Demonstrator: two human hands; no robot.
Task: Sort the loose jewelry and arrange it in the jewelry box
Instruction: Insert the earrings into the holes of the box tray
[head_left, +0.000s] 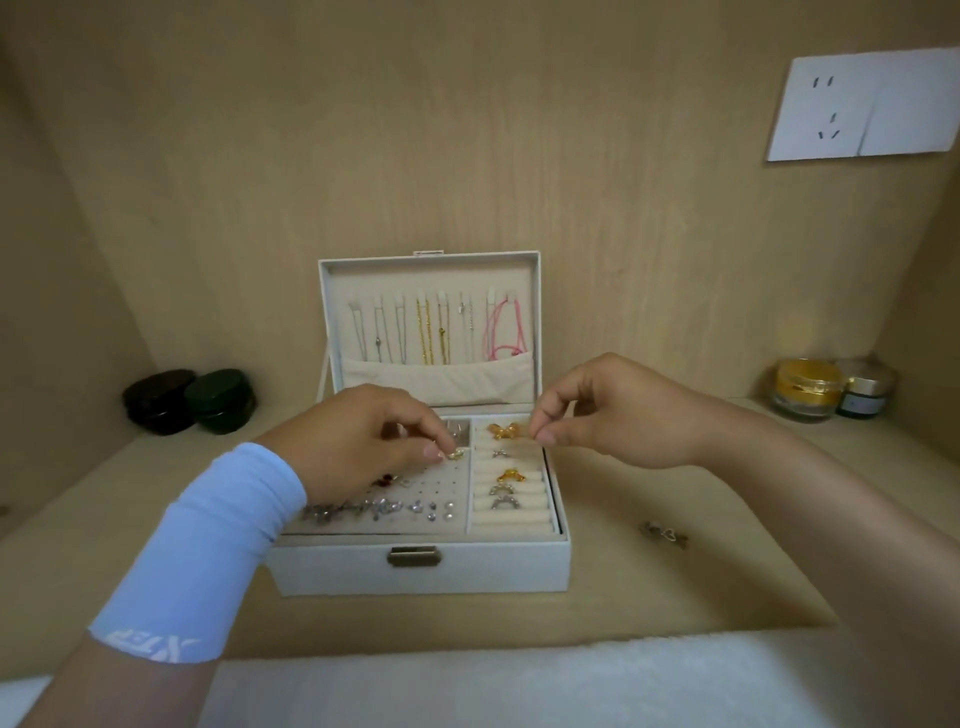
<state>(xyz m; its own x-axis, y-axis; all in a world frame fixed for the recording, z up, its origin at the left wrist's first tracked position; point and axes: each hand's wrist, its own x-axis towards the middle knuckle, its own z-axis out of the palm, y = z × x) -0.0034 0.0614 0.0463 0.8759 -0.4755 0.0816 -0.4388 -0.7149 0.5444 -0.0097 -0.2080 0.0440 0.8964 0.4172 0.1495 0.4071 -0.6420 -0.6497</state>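
Note:
A white jewelry box (426, 564) stands open on the wooden shelf, with several necklaces (431, 330) hanging inside its lid. My left hand (358, 441) pinches a small gold earring (456, 454) over the perforated earring panel (441, 491). Several silver studs (384, 508) sit along that panel's front rows. My right hand (608, 410) hovers over the box's back right corner, thumb and forefinger pinched together on something too small to tell. Under it, the ring rolls hold a gold bow ring (503, 430) and several other rings (506, 488). A loose silver piece (665, 535) lies on the shelf right of the box.
Two dark round tins (189, 400) sit at the back left. Two cosmetic jars (831, 389) stand in the back right corner. A white wall socket (862, 104) is on the back panel. A white cloth (519, 680) covers the near edge.

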